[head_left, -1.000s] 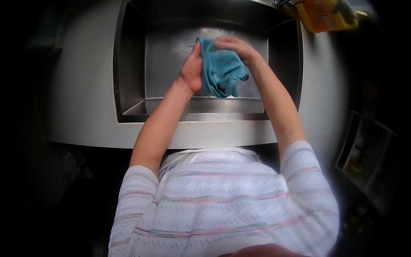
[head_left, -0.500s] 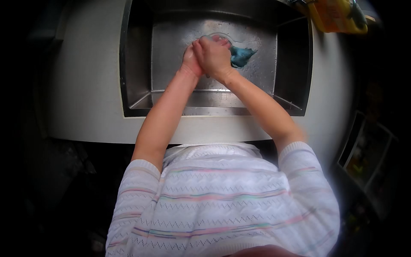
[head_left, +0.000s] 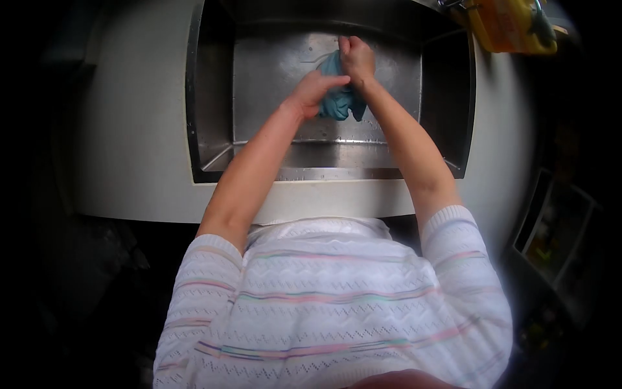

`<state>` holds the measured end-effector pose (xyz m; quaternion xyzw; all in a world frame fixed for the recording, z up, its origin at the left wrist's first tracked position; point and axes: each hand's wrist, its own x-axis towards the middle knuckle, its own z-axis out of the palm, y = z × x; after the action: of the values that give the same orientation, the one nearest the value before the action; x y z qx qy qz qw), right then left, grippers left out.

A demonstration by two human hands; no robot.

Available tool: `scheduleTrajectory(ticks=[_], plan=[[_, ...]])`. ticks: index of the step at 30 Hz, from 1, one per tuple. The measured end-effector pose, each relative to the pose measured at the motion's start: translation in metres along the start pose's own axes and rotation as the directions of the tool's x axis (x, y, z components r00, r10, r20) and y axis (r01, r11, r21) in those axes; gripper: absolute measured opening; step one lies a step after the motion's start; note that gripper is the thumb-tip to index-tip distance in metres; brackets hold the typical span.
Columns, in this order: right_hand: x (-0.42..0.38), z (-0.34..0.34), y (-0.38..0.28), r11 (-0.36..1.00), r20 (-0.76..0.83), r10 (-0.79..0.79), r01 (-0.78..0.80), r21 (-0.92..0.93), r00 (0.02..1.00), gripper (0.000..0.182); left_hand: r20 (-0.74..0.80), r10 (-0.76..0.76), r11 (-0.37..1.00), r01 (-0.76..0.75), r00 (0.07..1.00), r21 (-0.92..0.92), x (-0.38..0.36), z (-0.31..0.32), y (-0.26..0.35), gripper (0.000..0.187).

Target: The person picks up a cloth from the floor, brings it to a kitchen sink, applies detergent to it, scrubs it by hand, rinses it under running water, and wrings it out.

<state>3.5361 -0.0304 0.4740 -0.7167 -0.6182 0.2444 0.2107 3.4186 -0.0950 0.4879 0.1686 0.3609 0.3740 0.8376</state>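
Note:
A wet-looking teal cloth [head_left: 337, 106] hangs bunched between my hands, over the floor of the steel sink [head_left: 272, 110]. My right hand [head_left: 357, 59] is closed in a fist around its upper part. Lower and to the left, my left hand [head_left: 312, 92] holds the cloth's side, with the thumb stretched across the front. The other fingers of that hand are mostly hidden behind the cloth. The lower end of the cloth dangles loose in folds.
A pale countertop [head_left: 136, 129] surrounds the sink. At the back right corner stands a yellow-orange container [head_left: 512, 26], with a metal fitting beside it. Water drops dot the sink's front ledge. Darkness covers the outer edges of the view.
My hands were clasped together with the cloth trailing out to the right. Now they are apart, the right one higher, and the cloth is gathered between them, hanging down.

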Motion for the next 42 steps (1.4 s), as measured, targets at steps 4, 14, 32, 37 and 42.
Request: scheduleTrajectory(ticks=[4, 14, 32, 37, 42], plan=[[0.002, -0.042, 0.009, 0.938, 0.399, 0.114, -0.23, 0.258, 0.91, 0.049, -0.166, -0.015, 1.0, 0.012, 0.986, -0.019, -0.001, -0.033, 0.01, 0.027], [-0.007, -0.047, 0.024, 0.447, 0.717, 0.014, -0.646, 0.618, 0.696, 0.029, -0.195, -0.052, 0.992, 0.028, 0.979, -0.124, 0.017, -0.047, 0.005, 0.017], [-0.055, 0.038, -0.053, 0.908, 0.147, -0.386, 0.403, -0.111, 0.91, 0.032, 0.07, 0.247, 0.738, -0.14, 0.967, -0.66, 0.028, -0.082, -0.036, 0.032], [-0.019, 0.053, -0.017, 0.912, 0.111, -0.337, 0.354, -0.207, 0.935, 0.029, -0.502, -0.065, 0.965, -0.073, 0.863, -0.251, 0.031, -0.041, -0.028, 0.029], [-0.071, 0.024, -0.062, 0.89, 0.099, -0.442, 0.45, -0.078, 0.892, 0.029, -0.128, 0.058, 0.881, -0.111, 0.99, -0.459, 0.039, -0.073, -0.048, 0.026]])
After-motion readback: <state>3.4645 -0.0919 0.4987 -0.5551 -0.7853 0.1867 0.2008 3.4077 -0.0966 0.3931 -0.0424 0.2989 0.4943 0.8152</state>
